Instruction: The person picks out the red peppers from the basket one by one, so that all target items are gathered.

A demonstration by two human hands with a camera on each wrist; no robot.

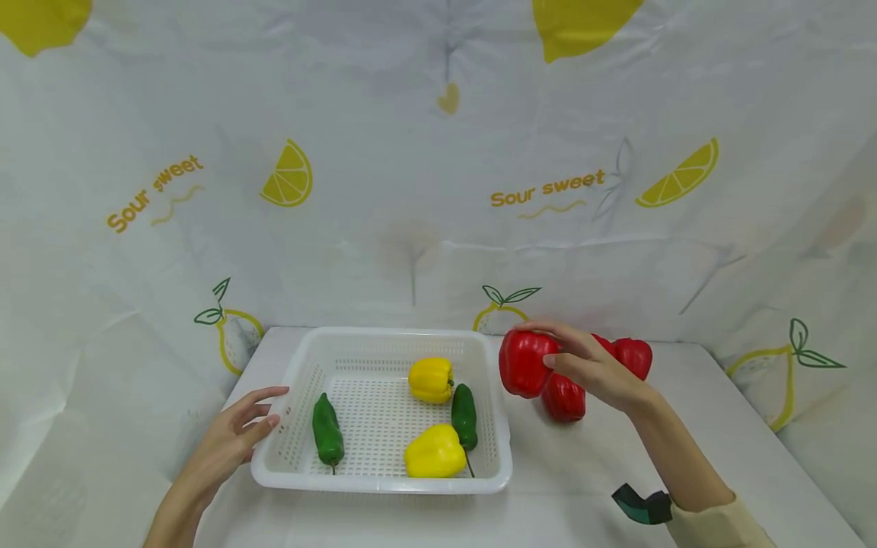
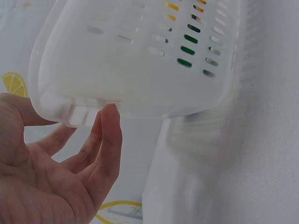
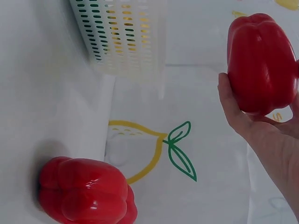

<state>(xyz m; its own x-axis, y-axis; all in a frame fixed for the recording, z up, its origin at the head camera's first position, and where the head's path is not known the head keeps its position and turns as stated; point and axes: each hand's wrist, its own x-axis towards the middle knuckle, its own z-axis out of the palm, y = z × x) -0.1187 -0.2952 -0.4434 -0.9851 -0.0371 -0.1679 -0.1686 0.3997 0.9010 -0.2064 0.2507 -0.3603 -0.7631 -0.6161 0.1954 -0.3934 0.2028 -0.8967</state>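
My right hand (image 1: pixel 596 369) grips a red bell pepper (image 1: pixel 524 364), raised just right of the basket's rim. In the right wrist view, the fingers and thumb wrap the lower part of that pepper (image 3: pixel 261 65). A white perforated plastic basket (image 1: pixel 384 484) lies to its left. At the basket's left side, my left hand (image 1: pixel 229 434) holds the rim, its fingertips (image 2: pixel 110 112) against the outer wall in the left wrist view. Inside the basket are two yellow bell peppers, one farther back (image 1: pixel 430 380) and one nearer (image 1: pixel 435 452), plus a green chili pepper (image 1: pixel 327 430) at left and another (image 1: pixel 464 416) at right.
On the white table (image 1: pixel 582 487), a red bell pepper (image 1: pixel 564 398) lies below the right hand. More red peppers (image 1: pixel 633 358) sit behind it, partly hidden by that hand. A lemon-print sheet (image 1: pixel 384 152) hangs behind and at both sides.
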